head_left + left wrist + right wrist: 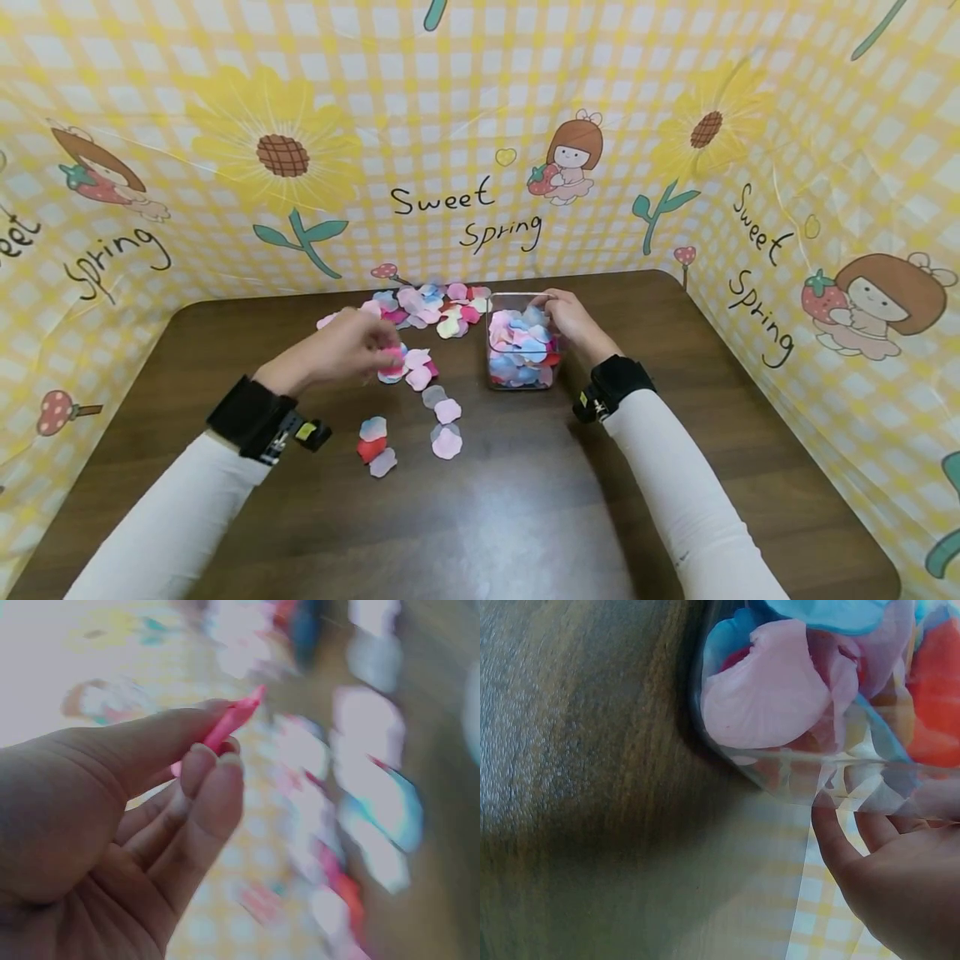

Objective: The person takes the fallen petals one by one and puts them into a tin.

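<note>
My left hand (337,343) is raised above the table's left middle, over scattered petals. Between its thumb and fingertips it pinches a bright pink artificial petal (234,721), seen edge-on in the left wrist view. A clear square plastic container (525,351) stands right of centre, well filled with pink, blue, white and red petals (517,332). My right hand (573,323) holds this container at its far right side, fingers bent against the wall near the rim. Through the clear wall in the right wrist view, a pale pink petal (769,690) lies in the corner.
A loose heap of mixed petals (423,304) spreads along the back of the brown table (495,517). Nearer are a small pink cluster (418,369), a line of pale petals (447,442) and a short row with a red petal (371,450). A yellow checked cloth (465,100) walls the table.
</note>
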`<state>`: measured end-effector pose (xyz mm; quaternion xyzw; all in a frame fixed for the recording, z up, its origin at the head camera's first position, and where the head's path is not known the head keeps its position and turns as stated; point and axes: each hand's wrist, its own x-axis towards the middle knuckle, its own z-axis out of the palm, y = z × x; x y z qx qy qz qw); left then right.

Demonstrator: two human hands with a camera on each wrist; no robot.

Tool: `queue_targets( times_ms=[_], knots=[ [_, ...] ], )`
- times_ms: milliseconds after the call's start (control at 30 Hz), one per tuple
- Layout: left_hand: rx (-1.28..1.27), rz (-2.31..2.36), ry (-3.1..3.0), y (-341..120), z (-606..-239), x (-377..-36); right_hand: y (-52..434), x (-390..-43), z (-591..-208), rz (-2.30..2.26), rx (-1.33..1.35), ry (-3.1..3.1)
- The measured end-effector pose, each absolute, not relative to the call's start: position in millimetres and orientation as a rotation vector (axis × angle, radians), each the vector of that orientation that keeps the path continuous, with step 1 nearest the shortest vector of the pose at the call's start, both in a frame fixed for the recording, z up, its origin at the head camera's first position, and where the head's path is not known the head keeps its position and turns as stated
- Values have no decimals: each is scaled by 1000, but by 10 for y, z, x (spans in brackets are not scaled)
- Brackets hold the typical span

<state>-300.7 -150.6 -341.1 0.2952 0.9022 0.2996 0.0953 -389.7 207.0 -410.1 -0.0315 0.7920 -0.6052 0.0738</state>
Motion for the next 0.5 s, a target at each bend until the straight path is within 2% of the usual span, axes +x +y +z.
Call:
queue_targets(
  times_ms=[200, 367, 500],
  knots=[
    [976, 1003, 2722, -724, -3126, -3172, 2102, -3903, -4092, -1811, -94, 2374],
    [1010, 1002, 2711, -142, -3201, -3309, 2097, -3915, -4116, -1806, -116, 2374],
    [1027, 982, 2787, 41, -3320, -3362, 2093, -3918, -4135, -1826, -139, 2378]
  ],
)
